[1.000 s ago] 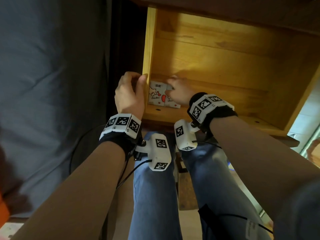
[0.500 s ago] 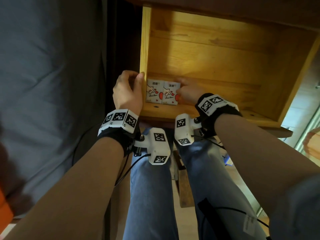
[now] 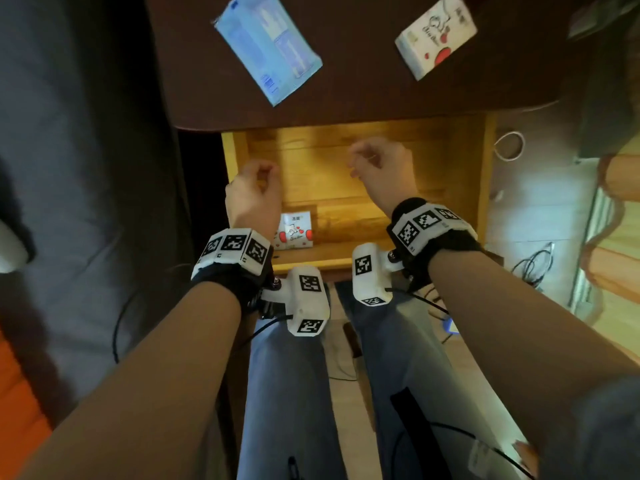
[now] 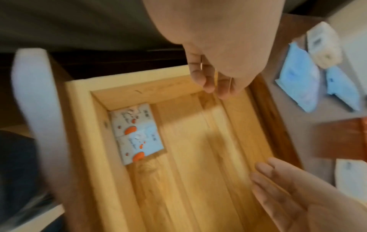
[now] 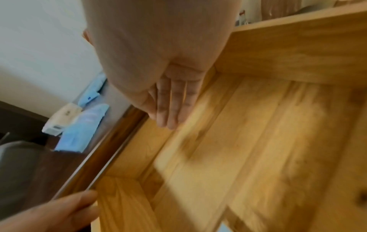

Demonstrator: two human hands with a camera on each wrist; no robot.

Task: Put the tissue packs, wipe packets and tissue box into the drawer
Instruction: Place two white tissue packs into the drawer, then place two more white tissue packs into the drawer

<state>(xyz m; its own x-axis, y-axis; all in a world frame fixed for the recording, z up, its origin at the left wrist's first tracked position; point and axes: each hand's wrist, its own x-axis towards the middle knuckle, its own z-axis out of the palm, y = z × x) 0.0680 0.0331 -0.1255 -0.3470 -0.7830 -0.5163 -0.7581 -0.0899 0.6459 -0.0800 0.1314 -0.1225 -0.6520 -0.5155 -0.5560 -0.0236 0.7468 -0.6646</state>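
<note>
Tissue packs: two lying flat side by side in near left corner of drawer, just below left hand. Both hands hanging over drawer, holding nothing, fingers loose. Right hand hanging nearer third tissue pack, sitting up on table, well past fingertips. Blue wipe packet waiting past left hand. Packs looking light, soft, squashy; wrap maybe slippery. Best pinching across short sides, gently.

- Your left hand covers part of the tissue packs in the drawer.
- The counter hides the drawer's back.
- Both wrist views are motion-blurred; print on the packs is unreadable.
</note>
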